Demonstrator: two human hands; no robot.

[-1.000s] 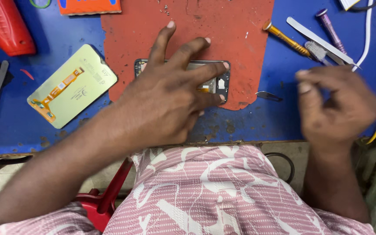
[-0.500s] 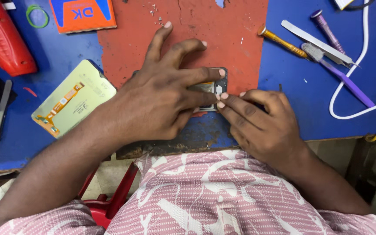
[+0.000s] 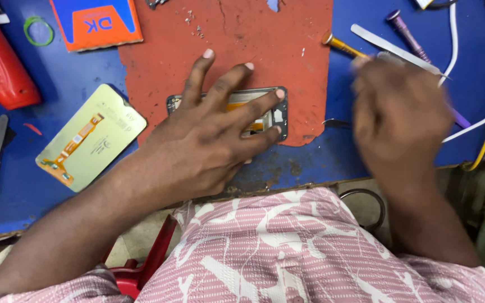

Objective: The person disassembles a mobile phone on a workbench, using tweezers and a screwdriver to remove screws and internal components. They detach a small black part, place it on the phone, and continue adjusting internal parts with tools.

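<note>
Your left hand (image 3: 209, 140) lies spread flat, pinning the opened dark phone frame (image 3: 265, 112) crosswise on the red mat (image 3: 254, 45), while your blurred right hand (image 3: 399, 112), grip unclear, hovers just right of it near the tools.

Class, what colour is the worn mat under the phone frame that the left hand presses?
Red mat, clearest in the head view.

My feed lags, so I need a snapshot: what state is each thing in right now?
Phone frame: flat on the red mat, back open, pinned.
Left hand: fingers spread, pressing the frame.
Right hand: blurred, over the tools, grip unclear.
Display panel: detached, lying face down.
Tweezers: lying loose.
</note>
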